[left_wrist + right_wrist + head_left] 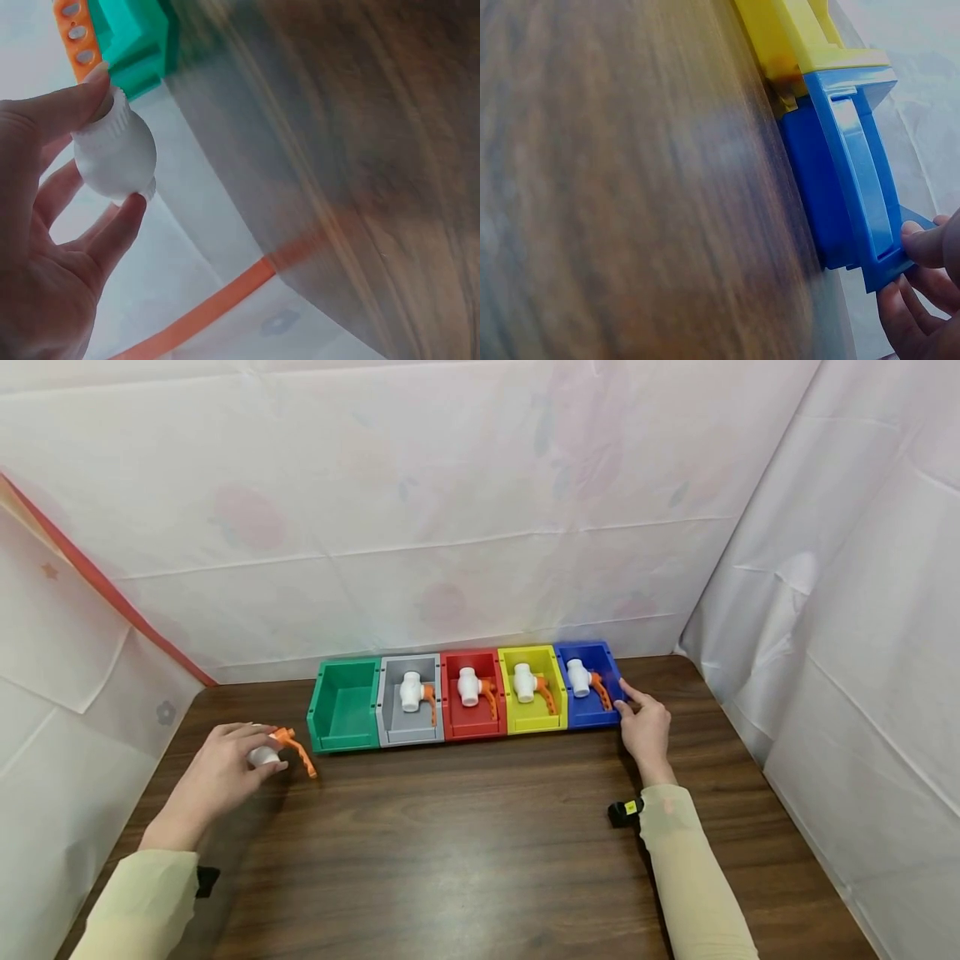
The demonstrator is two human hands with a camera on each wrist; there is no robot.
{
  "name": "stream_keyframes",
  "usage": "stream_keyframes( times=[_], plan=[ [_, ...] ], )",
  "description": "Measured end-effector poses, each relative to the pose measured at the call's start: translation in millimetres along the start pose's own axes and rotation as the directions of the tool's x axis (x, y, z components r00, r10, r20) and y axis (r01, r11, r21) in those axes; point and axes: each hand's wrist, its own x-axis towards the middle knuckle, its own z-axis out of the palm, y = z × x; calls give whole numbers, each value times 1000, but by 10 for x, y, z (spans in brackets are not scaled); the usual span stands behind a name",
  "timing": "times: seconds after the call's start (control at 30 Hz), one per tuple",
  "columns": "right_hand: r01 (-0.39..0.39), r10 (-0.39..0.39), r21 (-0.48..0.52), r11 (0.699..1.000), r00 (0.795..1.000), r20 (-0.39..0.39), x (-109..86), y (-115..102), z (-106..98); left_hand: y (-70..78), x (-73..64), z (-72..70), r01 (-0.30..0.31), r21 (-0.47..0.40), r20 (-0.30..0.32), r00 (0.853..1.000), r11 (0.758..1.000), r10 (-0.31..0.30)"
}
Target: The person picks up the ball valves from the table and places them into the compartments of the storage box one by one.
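Between thumb and fingertips my left hand (221, 770) holds a white plastic ball valve (116, 159) with an orange lever handle (302, 755), just above the table at the left of the bins. Part of the valve body is hidden by the fingers in the head view. The green bin (345, 744) beside it has nothing inside. At the far right of the row, my right hand (647, 727) pinches the front right corner of the blue bin (862, 180), thumb on the rim and fingers outside. A similar valve (580, 678) lies in that blue bin.
Grey (412, 735), red (476, 729) and yellow (537, 724) bins join the row, each with one orange-handled white valve in it. The row stands at the back of the brown wooden table (450, 843), before a pale curtain (420, 485). More pale cloth hangs at both sides.
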Motion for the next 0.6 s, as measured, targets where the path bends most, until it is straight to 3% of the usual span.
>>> stream_keyframes(
  times=[0.37,0.6],
  plan=[
    [-7,7,4,1000,1000,19,5,-24,-1,103,129,12,32,-13,-79,996,999,-33],
    [7,-7,8,1000,1000,-3,0,-2,-1,207,337,29,52,-33,-104,993,998,-56]
  ],
)
